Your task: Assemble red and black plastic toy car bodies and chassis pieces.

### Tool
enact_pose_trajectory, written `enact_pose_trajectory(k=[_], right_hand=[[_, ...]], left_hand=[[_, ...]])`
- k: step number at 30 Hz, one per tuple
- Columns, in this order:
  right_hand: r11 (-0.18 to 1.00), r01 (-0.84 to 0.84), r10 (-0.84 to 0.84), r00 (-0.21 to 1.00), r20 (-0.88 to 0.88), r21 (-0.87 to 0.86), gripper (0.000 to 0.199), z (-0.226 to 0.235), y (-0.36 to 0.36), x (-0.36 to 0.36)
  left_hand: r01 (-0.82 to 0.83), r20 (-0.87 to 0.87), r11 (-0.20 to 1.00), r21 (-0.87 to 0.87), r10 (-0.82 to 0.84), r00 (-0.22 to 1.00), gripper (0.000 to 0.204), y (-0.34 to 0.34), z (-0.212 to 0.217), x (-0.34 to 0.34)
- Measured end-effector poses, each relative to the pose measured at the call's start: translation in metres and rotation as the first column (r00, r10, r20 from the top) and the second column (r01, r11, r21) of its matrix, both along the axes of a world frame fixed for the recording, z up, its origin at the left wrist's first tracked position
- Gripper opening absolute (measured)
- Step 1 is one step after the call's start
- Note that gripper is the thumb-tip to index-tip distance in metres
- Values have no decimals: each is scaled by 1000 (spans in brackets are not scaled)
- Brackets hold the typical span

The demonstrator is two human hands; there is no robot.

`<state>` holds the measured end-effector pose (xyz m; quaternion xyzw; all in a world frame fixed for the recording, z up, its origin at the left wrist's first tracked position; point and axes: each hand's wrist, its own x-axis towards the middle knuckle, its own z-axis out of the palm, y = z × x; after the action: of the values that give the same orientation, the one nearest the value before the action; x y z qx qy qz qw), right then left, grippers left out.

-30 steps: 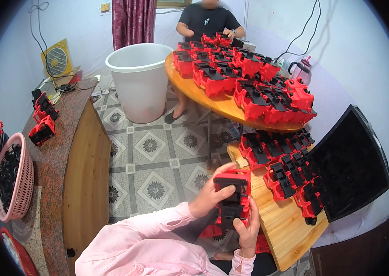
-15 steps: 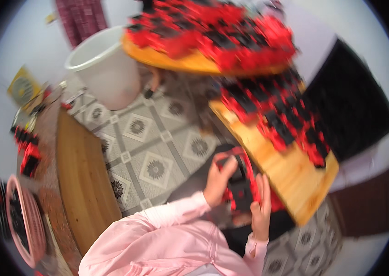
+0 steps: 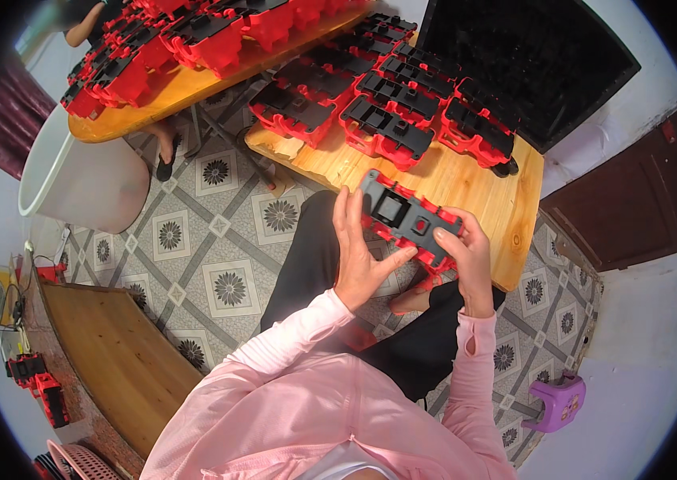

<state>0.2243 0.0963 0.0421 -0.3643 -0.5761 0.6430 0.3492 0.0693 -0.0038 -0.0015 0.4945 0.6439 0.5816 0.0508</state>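
Observation:
A red plastic housing with a black top panel (image 3: 412, 226) is held tilted over my lap, close to the wooden table's near edge. The panel has a dark square window and a small red spot. My right hand (image 3: 470, 260) grips its right end, thumb pressed on the top. At the left end, my left hand (image 3: 354, 252) cradles the housing between outstretched fingers and a wide-spread thumb along its near side. Several similar red-and-black housings (image 3: 386, 132) stand in rows on the table just beyond.
More housings crowd a second wooden table (image 3: 274, 60), far left. Below it stands a large white tub (image 3: 86, 180). A person's arm (image 3: 82, 32) and sandalled foot show there. A black screen (image 3: 526, 64) leans behind the near wooden table (image 3: 506, 216). A purple stool (image 3: 558, 402) sits lower right; a pink basket (image 3: 86, 462), lower left.
My view has swung, so the tables now appear farther left. The housing has turned its black top panel up toward me, and my right thumb has moved onto it.

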Motion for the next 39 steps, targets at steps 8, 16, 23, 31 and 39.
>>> enact_pose_trajectory(k=[8,16,23,31,39], right_hand=[[989,108,-105,994,-35,98,35,-16,40,26],[945,326,-322,933,-160,-3,27,-23,112,70],[949,311,-298,935,-195,42,38,-31,131,40],[494,836,-829,536,-163,238,25,-86,72,150],[380,925,-925,380,3,14,27,-164,33,259]], left_hand=[[42,-47,998,50,-39,998,92,12,0,2],[217,-104,975,-41,-220,970,71,3,-28,11],[229,84,945,-233,-215,973,59,-35,-57,7],[366,194,853,-371,-315,929,51,-55,-87,10],[516,-96,852,-88,-523,847,16,22,-39,51]])
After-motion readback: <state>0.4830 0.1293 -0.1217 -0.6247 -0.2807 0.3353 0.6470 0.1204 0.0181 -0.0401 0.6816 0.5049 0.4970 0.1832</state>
